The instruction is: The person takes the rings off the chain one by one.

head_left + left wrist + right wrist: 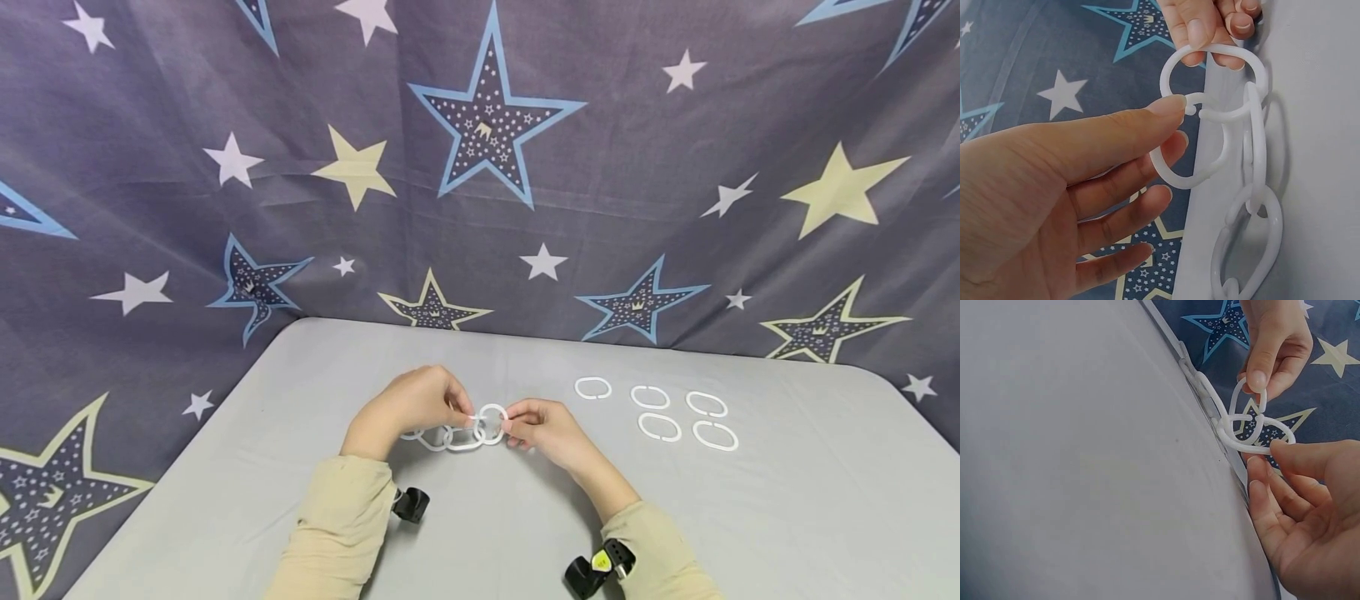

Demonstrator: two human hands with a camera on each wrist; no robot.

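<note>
In the head view my left hand (420,404) and right hand (551,429) meet over the middle of the grey table, with white plastic chain links between them. The left wrist view has my left thumb and index finger pinching one oval link (1225,147) near its split. My right hand (1200,28) grips another link (1169,69) by its far side, thumb against fingertips. These two links overlap close to their open ends. From the right-held link hangs a chain of joined links (1259,137), trailing below my left hand and partly hidden by it in the head view.
Several loose white links (592,379) lie apart on the grey table (810,500) to the right of my right hand. Behind the table's far edge hangs a dark curtain (637,208) with stars. Black wrist cameras (411,505) sit on both sleeves.
</note>
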